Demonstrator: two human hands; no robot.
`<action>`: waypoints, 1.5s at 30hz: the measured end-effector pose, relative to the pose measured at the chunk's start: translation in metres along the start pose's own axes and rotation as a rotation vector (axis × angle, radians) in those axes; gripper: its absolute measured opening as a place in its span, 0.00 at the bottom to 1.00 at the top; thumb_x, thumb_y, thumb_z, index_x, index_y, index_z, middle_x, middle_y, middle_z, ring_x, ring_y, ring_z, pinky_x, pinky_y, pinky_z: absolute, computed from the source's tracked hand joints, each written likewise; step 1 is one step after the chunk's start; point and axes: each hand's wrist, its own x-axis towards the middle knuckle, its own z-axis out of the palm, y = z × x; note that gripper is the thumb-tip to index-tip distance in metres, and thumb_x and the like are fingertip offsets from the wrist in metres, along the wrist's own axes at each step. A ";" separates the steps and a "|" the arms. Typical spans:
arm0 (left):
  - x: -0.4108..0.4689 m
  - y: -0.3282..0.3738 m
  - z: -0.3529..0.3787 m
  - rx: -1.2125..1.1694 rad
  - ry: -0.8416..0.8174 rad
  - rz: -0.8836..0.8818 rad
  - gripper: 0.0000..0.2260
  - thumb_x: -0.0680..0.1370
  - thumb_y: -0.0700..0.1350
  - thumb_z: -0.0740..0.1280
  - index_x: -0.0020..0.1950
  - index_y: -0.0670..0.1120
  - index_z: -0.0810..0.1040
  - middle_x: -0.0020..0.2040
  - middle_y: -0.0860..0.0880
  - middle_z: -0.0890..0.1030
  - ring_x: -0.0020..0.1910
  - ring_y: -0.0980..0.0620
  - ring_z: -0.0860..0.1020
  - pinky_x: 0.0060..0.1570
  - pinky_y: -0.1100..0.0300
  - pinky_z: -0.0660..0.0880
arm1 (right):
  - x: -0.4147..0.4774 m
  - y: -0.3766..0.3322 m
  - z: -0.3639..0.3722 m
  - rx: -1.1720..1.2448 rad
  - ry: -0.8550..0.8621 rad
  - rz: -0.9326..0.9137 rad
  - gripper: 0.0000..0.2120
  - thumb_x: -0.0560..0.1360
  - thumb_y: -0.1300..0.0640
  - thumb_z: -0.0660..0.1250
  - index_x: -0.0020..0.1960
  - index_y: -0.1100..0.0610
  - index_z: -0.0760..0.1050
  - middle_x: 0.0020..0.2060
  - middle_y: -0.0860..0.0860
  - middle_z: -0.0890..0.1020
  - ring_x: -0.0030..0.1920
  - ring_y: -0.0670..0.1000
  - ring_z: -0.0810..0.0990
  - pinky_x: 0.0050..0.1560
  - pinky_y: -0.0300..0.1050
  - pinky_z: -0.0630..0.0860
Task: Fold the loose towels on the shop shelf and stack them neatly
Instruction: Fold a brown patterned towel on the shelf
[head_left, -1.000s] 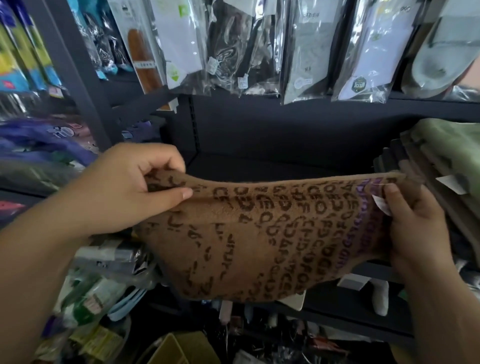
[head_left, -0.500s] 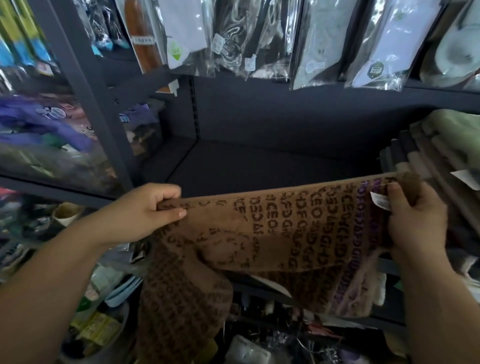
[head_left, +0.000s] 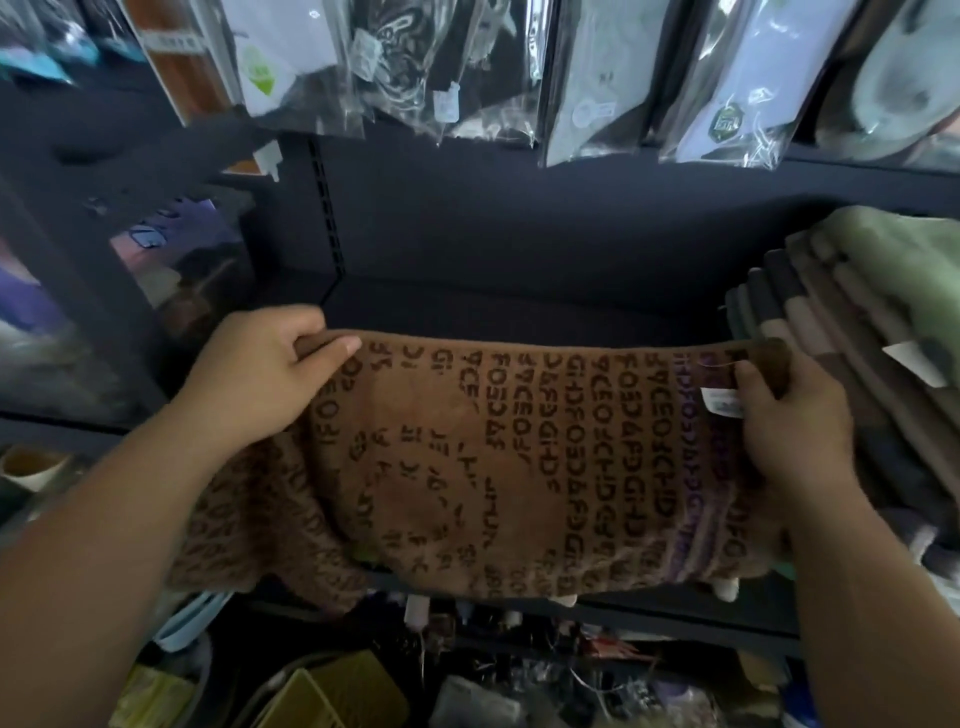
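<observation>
Head view: left hand and right hand pinch the top corners of the brown lettered towel, spread wide. Soft, limp terry, probably light; the corners look like the best hold.

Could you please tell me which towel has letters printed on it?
The brown towel stretched out in front; those in the stack at right look plain.

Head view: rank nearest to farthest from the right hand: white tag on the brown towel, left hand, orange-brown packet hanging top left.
1. white tag: on the brown towel, right beside the thumb of the right hand.
2. left hand: gripping the towel's opposite, left end.
3. orange-brown packet: hanging at top left, above the shelf.
</observation>
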 end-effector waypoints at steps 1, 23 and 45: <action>0.013 0.001 0.006 0.063 0.007 0.072 0.20 0.79 0.54 0.67 0.31 0.48 0.66 0.28 0.50 0.69 0.29 0.49 0.71 0.30 0.56 0.64 | 0.012 -0.001 0.009 -0.032 0.006 -0.021 0.11 0.82 0.51 0.64 0.57 0.59 0.77 0.51 0.58 0.82 0.53 0.59 0.80 0.52 0.50 0.74; 0.172 -0.048 0.145 0.721 -0.305 0.364 0.21 0.85 0.58 0.52 0.56 0.46 0.78 0.45 0.46 0.80 0.38 0.48 0.76 0.32 0.57 0.69 | 0.027 -0.016 0.131 -0.768 -0.731 -0.263 0.44 0.68 0.17 0.37 0.80 0.34 0.36 0.81 0.49 0.34 0.79 0.61 0.29 0.70 0.77 0.31; 0.014 -0.007 0.051 0.271 0.230 -0.053 0.14 0.80 0.52 0.63 0.58 0.43 0.79 0.53 0.42 0.78 0.52 0.39 0.75 0.53 0.45 0.73 | 0.071 -0.022 0.148 -0.807 -0.711 -0.323 0.49 0.64 0.14 0.34 0.80 0.34 0.38 0.82 0.49 0.39 0.81 0.60 0.36 0.73 0.75 0.34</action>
